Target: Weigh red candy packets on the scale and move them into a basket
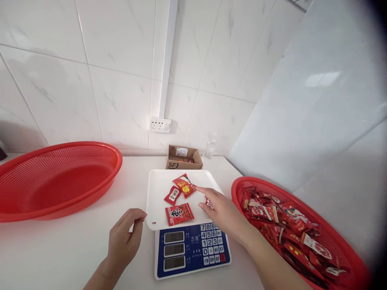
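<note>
My right hand (222, 209) reaches over the white weighing tray (157, 181) with its thumb and index finger apart. Its index fingertip is at the edge of a red packet with yellow print (185, 185). Another red-and-white packet (209, 203) lies partly hidden behind that hand. Also on the tray are a small red packet with a white label (173, 195) and a flat red packet with a large black character (179, 214). My left hand (125, 233) hovers by the tray's left corner, fingers loosely bent, a gap at the thumb, nothing seen in it.
Below the tray is the scale's blue panel (193, 249) with keys and displays. At right stands a red basket (242, 183) full of red packets. A red perforated basket (113, 169) is at left. Behind are a cardboard box (184, 165) and clear plastic (209, 149).
</note>
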A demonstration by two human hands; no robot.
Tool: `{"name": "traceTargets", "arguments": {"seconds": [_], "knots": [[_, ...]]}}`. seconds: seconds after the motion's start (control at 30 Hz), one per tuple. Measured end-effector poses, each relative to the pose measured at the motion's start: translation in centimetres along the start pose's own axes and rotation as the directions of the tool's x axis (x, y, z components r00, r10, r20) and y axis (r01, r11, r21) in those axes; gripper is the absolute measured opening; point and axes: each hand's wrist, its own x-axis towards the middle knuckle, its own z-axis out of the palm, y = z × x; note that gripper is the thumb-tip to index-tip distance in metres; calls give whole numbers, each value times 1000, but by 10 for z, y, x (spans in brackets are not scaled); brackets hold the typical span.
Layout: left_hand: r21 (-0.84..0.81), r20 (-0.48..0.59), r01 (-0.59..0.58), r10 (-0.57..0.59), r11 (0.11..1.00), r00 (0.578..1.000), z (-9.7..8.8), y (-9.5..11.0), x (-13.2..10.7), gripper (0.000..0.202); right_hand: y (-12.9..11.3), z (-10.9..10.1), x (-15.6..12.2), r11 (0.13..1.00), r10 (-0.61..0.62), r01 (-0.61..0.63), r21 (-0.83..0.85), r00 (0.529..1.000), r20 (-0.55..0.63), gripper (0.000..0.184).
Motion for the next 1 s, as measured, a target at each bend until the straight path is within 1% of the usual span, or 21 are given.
{"name": "traceTargets", "arguments": {"seconds": [0.1,0.2,0.33,0.43,0.53,0.6,0.7,0.77,0.83,1.0], "knots": [[-1,-1,0,0,1000,1000,0,0,0,19,13,-2,-7,994,63,-59,-94,997,35,42],[-2,5,1,-1,1000,1000,1,0,0,18,25,4,-6,987,98,-86,-135,992,80,44],[6,12,-8,8,1000,1000,2,-1,0,18,32,18,6,996,18,-11,-84,997,81,46],[17,16,-14,14,1000,1000,2,-2,0,18,28,23,11,1000,-13,15,-25,998,57,47],[24,26,-16,15,1000,1000,1,-3,-1,17,16,21,8,999,-34,34,12,999,40,43],[28,38,-16,15,999,999,1,-3,-2,17,5,20,4,996,-88,86,38,993,77,38],[32,49,-17,16,999,999,1,-4,-2,18,-9,22,0,983,-178,167,75,968,176,37],[35,47,-18,16,999,999,1,-4,-2,17,-14,25,0,981,-190,179,71,957,220,35],[41,42,-17,15,999,999,1,-4,-1,17,-14,27,2,984,-176,169,51,958,226,34],[49,30,-17,16,999,999,1,-4,-1,17,-1,26,5,990,-136,142,-27,980,144,32]]}}
